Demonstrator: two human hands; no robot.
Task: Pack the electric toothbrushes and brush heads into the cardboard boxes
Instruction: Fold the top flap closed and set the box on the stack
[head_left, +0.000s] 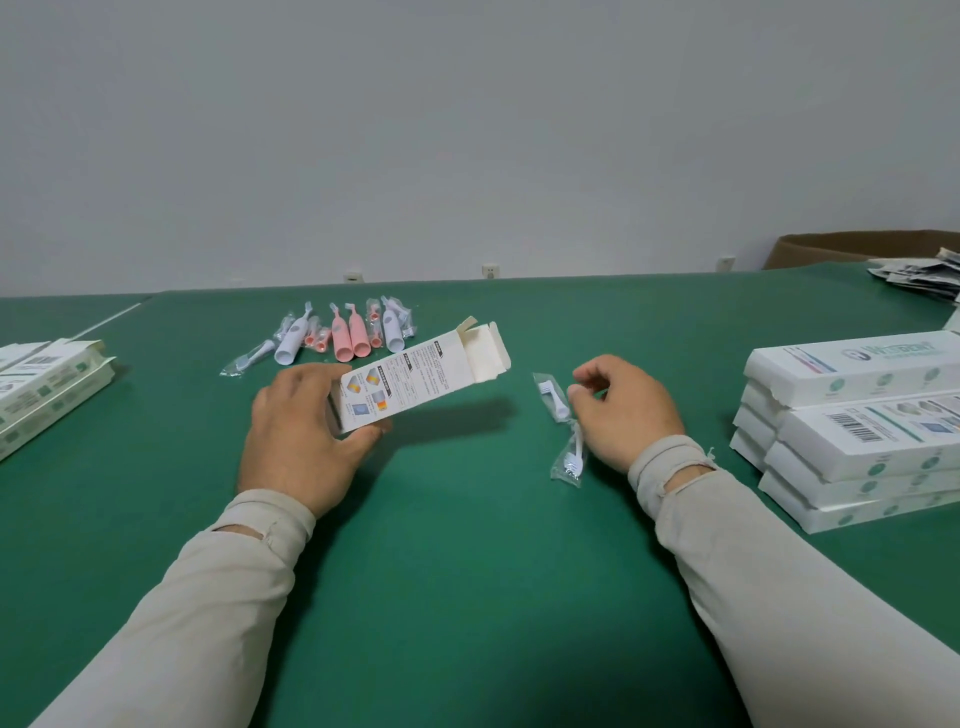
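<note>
My left hand (296, 431) grips the near end of a white printed cardboard box (415, 376), held tilted above the green table with its far flaps open. My right hand (623, 410) pinches a plastic-wrapped white brush head (553, 397) by its middle; a second wrapped brush head (570, 457) hangs just below the hand. Farther back lie pink toothbrush handles (349, 340), white toothbrush handles (291, 340) and several wrapped brush heads (249, 358) in a loose row.
Stacks of white product boxes (852, 431) stand at the right. Flattened boxes (47, 389) lie at the left edge. A pile of leaflets (924, 275) and a brown carton (857, 247) sit at the far right. A grey wall backs the green table (467, 545).
</note>
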